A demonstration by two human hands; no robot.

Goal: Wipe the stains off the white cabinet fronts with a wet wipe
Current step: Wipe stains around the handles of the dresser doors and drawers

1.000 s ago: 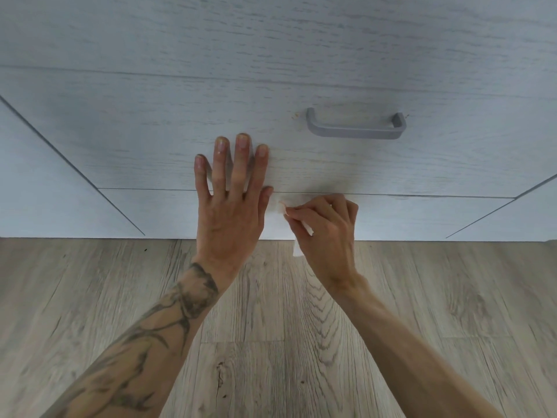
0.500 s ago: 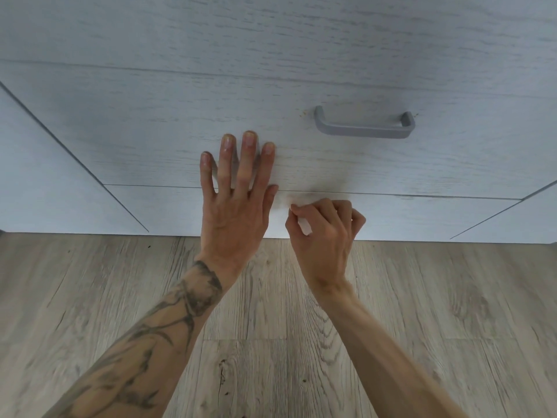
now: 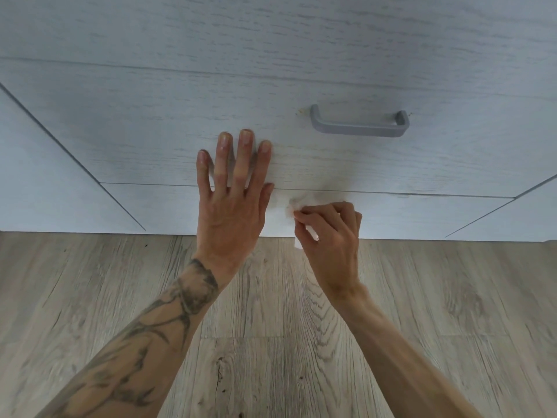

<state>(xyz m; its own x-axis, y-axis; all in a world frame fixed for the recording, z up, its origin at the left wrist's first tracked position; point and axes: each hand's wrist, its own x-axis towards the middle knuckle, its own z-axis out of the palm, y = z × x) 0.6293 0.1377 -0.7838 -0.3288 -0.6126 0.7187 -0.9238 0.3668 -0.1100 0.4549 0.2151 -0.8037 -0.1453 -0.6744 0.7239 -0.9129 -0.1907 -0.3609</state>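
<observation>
Low on the white cabinet front (image 3: 150, 131), along the seam above the bottom panel (image 3: 407, 215), scrubbing back and forth with the wet wipe (image 3: 291, 208). Pinching it between the thumb and curled fingers of the right hand (image 3: 330, 236), keeping that grip closed on the wad and letting a loose tail hang down past the cabinet's lower edge, over the floor (image 3: 271, 342). Against half a second ago, pushing back up and to the left: exposing the wad again ahead of the thumb tip, pressing it on the bottom panel just under the seam, near the thumb of the left hand (image 3: 232, 206). Holding the left hand flat as before, grip open with fingers straight and spread, bracing on the cabinet front. Apparently still working this patch, judging by a faint greyish smudge (image 3: 328, 190), or perhaps shadow, lingering on the seam just right of the wipe. Leaving the small brownish specks (image 3: 301, 111) beside the left end of the grey handle (image 3: 358, 128) untouched, so likely needing a pass there afterwards.
</observation>
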